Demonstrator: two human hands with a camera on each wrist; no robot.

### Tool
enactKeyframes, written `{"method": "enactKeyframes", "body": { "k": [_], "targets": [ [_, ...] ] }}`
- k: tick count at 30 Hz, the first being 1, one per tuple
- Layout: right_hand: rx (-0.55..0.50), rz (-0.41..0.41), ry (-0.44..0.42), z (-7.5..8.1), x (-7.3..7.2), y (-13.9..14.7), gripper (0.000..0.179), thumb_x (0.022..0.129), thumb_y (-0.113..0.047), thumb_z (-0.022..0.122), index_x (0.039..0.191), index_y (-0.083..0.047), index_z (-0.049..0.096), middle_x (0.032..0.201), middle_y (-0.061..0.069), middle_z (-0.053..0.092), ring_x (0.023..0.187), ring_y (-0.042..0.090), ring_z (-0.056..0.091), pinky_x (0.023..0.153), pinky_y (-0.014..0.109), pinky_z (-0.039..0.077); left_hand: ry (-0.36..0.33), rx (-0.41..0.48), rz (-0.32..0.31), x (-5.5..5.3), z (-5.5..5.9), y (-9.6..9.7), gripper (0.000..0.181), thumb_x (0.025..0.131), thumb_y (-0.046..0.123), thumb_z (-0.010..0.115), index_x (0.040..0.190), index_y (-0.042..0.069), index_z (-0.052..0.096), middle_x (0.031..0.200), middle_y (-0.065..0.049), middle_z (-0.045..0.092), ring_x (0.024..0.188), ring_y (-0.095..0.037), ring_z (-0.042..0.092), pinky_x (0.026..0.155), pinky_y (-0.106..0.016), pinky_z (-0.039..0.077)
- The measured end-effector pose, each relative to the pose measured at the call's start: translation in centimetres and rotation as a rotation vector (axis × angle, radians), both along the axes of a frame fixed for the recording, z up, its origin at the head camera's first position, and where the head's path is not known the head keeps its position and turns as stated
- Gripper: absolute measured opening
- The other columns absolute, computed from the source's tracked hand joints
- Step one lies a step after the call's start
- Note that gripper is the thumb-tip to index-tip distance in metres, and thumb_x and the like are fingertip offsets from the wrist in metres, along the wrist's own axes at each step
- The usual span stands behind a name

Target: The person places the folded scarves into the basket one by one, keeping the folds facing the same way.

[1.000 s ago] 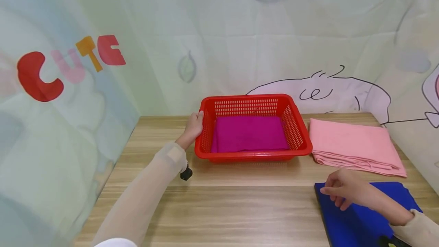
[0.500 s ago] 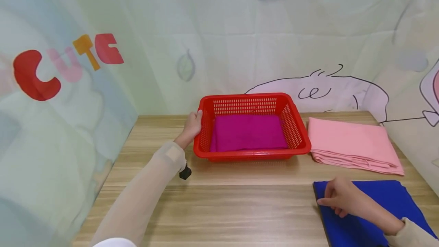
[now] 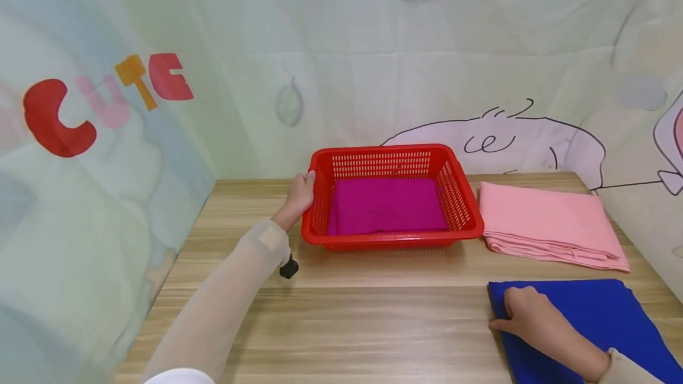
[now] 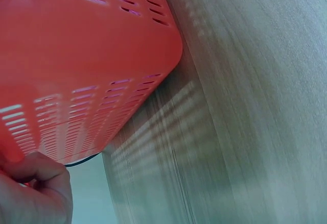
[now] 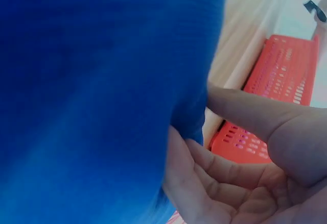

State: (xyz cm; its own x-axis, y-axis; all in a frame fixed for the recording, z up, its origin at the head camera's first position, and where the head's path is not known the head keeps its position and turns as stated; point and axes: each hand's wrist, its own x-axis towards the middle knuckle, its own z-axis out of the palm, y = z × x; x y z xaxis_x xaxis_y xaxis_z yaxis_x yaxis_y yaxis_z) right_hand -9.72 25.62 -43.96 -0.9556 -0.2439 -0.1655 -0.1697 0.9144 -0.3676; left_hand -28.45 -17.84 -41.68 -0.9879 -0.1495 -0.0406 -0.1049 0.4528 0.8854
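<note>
My left hand (image 3: 300, 195) grips the left rim of a red plastic basket (image 3: 395, 242), its thumb over the edge; the left wrist view shows the curled fingers at the slotted wall. Inside the basket lies a folded magenta cloth (image 3: 389, 206). At the front right, my right hand (image 3: 541, 323) is down on a folded blue cloth (image 3: 608, 313). Its thumb is at the cloth's left edge and the other fingers are bent on the top side. Close up in the right wrist view, the edge of the blue cloth (image 5: 102, 91) puckers between thumb and fingers.
A folded pink cloth (image 3: 549, 224) lies right of the basket, behind the blue one. All rest on a wood-grain table (image 3: 373, 325), with a printed fabric backdrop (image 3: 347, 76) rising behind and at both sides.
The right hand has come down from above the blue cloth and slightly toward me, onto its left edge, and now pinches it. The left hand and basket stay put.
</note>
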Motion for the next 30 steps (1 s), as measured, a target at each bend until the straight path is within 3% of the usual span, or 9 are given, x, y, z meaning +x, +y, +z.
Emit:
{"method": "enactKeyframes", "body": {
  "k": [8,17,30],
  "targets": [
    [0.038,0.030,0.095,-0.68,0.25,-0.27,0.054,0.068,-0.013,0.091,0.058,-0.012,0.038,0.053,-0.006,0.030,0.045,0.009,0.035,0.044,0.022,0.028,0.001,-0.016,0.009,0.07,-0.02,0.00,0.035,0.111,0.031,0.030,0.100,0.000,0.044,0.088,-0.011,0.048,0.067,-0.014,0.051,0.060,-0.023,0.045],
    [0.063,0.055,0.116,-0.53,0.16,-0.29,0.041,0.064,-0.002,0.082,0.064,-0.009,0.042,0.059,0.000,0.039,0.051,0.014,0.039,0.045,0.029,0.034,0.001,0.018,-0.004,0.08,0.18,0.09,0.034,0.111,0.031,0.031,0.100,0.001,0.043,0.087,-0.012,0.048,0.065,-0.014,0.052,0.057,-0.022,0.047],
    [0.026,0.066,0.152,-0.84,0.35,-0.08,0.039,0.058,0.006,0.072,0.061,-0.012,0.037,0.060,-0.005,0.029,0.053,0.012,0.030,0.047,0.024,0.027,-0.001,0.000,-0.008,0.00,0.16,0.01,0.034,0.111,0.030,0.031,0.103,-0.001,0.044,0.089,-0.013,0.050,0.067,-0.015,0.053,0.058,-0.022,0.047]
  ]
}}
